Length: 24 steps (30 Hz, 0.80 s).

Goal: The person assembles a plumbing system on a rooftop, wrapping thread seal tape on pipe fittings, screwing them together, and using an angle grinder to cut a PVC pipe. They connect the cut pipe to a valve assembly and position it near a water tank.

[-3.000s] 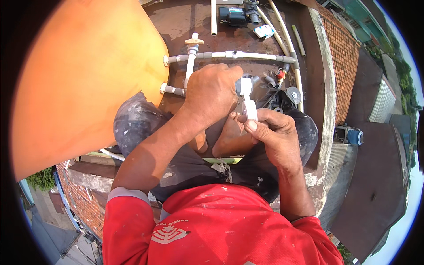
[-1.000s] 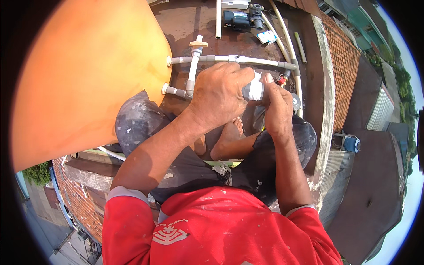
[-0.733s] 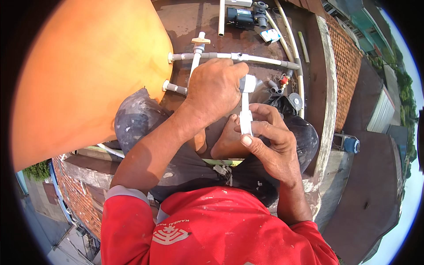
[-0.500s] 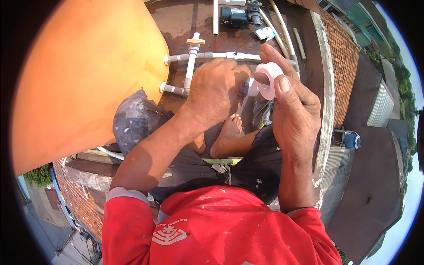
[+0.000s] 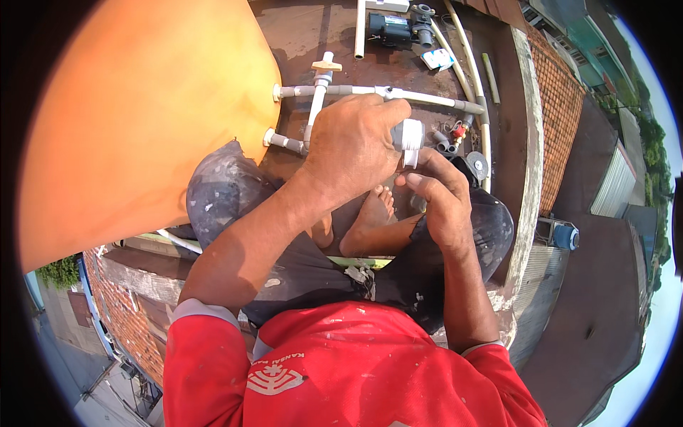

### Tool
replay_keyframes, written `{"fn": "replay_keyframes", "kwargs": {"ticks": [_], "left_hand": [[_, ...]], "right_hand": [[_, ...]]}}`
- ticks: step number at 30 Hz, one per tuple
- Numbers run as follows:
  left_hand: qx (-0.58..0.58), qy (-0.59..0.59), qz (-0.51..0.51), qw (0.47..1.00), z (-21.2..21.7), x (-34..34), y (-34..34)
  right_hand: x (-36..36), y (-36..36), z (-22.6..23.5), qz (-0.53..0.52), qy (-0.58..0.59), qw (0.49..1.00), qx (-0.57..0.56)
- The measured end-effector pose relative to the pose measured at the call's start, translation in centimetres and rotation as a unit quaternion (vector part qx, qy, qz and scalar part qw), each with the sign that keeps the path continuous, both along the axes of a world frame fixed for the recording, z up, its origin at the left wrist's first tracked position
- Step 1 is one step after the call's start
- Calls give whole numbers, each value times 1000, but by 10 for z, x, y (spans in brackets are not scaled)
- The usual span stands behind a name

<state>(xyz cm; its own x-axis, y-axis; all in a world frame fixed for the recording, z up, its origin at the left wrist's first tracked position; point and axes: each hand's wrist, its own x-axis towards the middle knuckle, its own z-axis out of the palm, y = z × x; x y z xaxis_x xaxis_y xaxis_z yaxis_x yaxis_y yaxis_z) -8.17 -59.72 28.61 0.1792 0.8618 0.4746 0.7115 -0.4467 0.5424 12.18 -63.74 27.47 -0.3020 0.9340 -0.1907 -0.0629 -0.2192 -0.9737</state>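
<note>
Closed around a grey pipe fitting (image 5: 398, 135), my left hand (image 5: 352, 142) holds it in front of my knees, threaded end to the right. White thread seal tape (image 5: 412, 134) is wrapped on that end. My right hand (image 5: 447, 206) is just below and to the right, thumb and fingers pinched at the spool of tape (image 5: 410, 158). The spool shows only in part, edge-on beneath the fitting, and the fingers hide the rest.
A big orange tank (image 5: 156, 114) stands at left, joined to white pipes (image 5: 420, 97) with a valve (image 5: 326, 66). Ahead lie a pump (image 5: 391, 28), loose pipes and a box (image 5: 436, 59). Small fittings (image 5: 445, 142) and a grey disc (image 5: 477, 165) sit right. A ledge (image 5: 528, 164) borders rooftops.
My right hand has moved down and left with the spool, which swung from facing me above the fingers to below the fitting. The view shifted slightly; my left hand still grips the fitting.
</note>
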Motion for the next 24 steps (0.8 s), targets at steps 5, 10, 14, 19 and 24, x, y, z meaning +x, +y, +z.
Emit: {"fn": "replay_keyframes", "kwargs": {"ticks": [5,10,14,19,24], "left_hand": [[-8,78,28,997,-13,-5,2],[23,75,-38,996,-5,2,0],[44,65,-35,996,-5,10,-4],[54,38,-33,997,-2,9,-2],[18,8,-1,1000,5,3,1]], "right_hand": [[-3,-39,17,-3,-52,989,136],[-7,-9,42,-73,72,974,201],[-20,33,43,-113,141,965,191],[-30,52,21,-183,72,978,66],[-8,5,-6,-86,-7,996,19]]}}
